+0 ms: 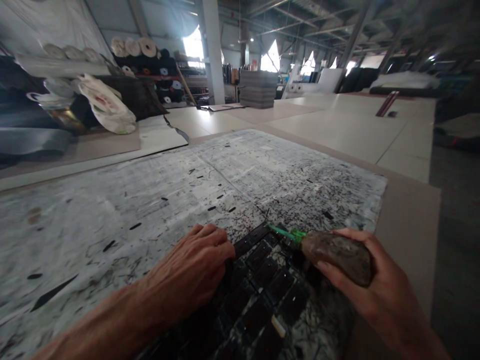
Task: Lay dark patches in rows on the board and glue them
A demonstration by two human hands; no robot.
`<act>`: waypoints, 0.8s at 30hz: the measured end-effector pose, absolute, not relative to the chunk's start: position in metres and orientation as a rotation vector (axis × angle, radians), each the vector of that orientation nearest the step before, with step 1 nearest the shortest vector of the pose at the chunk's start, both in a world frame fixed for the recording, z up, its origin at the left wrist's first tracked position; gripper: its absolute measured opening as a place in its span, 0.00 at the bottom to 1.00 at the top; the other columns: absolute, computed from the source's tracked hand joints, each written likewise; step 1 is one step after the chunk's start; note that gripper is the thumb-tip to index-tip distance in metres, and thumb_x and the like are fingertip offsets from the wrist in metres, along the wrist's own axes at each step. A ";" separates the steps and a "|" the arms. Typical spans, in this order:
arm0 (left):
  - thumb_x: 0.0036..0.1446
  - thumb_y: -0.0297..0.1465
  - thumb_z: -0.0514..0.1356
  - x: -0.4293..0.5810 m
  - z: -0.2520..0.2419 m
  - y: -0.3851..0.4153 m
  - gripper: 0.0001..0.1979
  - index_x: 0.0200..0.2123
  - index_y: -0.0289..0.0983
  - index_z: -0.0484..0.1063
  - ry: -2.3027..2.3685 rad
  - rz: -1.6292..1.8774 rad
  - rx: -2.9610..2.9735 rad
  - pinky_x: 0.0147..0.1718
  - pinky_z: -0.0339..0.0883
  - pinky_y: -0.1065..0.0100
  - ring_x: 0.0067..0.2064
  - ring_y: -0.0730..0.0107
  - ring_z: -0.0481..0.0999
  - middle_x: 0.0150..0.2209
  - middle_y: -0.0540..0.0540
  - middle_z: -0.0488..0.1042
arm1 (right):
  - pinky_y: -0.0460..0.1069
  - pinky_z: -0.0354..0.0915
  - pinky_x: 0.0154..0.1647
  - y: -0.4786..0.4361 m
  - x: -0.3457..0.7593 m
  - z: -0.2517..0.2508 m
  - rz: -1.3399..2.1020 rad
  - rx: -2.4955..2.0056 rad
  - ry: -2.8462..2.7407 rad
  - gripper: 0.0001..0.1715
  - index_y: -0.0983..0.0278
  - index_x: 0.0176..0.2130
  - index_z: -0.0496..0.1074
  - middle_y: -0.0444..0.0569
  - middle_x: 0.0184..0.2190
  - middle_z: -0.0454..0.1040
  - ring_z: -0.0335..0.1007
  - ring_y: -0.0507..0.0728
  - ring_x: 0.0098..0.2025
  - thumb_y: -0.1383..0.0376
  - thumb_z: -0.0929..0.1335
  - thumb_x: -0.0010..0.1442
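My left hand (198,260) has its fingers curled down at the edge of a black piece with a grid of rectangular raised or cut segments (264,272). Thumb and fingertips press together at the end of a dark strip (251,240) along its far edge. Wrapped in my right hand (375,280) is a tool with a bulky, worn brown handle (337,255) and a thin green shaft (283,232). The green tip touches or hovers just over the dark strip; which one I cannot tell. A small pale sliver (278,326) lies on the black piece.
A stained whitish sheet (168,170), strewn with black scraps and fine trimmings, covers the near table. Beyond are a pale tabletop (345,120), a grey stack of sheets (257,89), material rolls (146,47) and a white bag (107,105). A pillar (213,50) rises behind.
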State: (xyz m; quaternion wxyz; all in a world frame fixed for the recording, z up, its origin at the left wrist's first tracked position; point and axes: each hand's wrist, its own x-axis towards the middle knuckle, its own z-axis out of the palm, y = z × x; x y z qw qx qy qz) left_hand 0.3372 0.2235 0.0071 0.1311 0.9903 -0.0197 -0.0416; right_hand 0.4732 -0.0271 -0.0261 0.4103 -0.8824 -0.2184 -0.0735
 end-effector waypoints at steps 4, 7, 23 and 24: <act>0.58 0.22 0.47 0.337 0.009 0.223 0.11 0.31 0.39 0.66 -0.055 -0.125 2.868 0.43 0.52 0.60 0.39 0.65 0.63 0.36 0.50 0.68 | 0.49 0.70 0.33 -0.029 0.470 -0.027 -0.283 -2.258 -0.671 0.22 0.58 0.42 0.67 0.47 0.37 0.76 0.75 0.58 0.34 0.51 0.69 0.50; 0.58 0.22 0.47 0.337 0.010 0.222 0.11 0.31 0.39 0.66 -0.057 -0.130 2.874 0.42 0.53 0.60 0.39 0.65 0.64 0.36 0.49 0.69 | 0.50 0.70 0.39 -0.031 0.467 -0.029 -0.332 -2.255 -0.767 0.21 0.58 0.45 0.65 0.48 0.41 0.75 0.74 0.58 0.38 0.53 0.69 0.53; 0.57 0.22 0.48 0.334 0.018 0.215 0.11 0.33 0.38 0.68 -0.039 -0.284 2.940 0.45 0.57 0.56 0.41 0.62 0.64 0.38 0.47 0.69 | 0.50 0.68 0.38 -0.031 0.469 -0.023 0.037 -1.965 -0.184 0.33 0.56 0.43 0.70 0.44 0.38 0.76 0.73 0.60 0.38 0.50 0.75 0.37; 0.57 0.22 0.47 0.334 0.018 0.215 0.11 0.33 0.38 0.68 -0.048 -0.281 2.941 0.45 0.57 0.57 0.41 0.62 0.64 0.38 0.47 0.69 | 0.51 0.68 0.38 -0.033 0.473 -0.023 0.064 -1.946 -0.144 0.35 0.56 0.43 0.70 0.44 0.37 0.77 0.73 0.60 0.38 0.51 0.76 0.34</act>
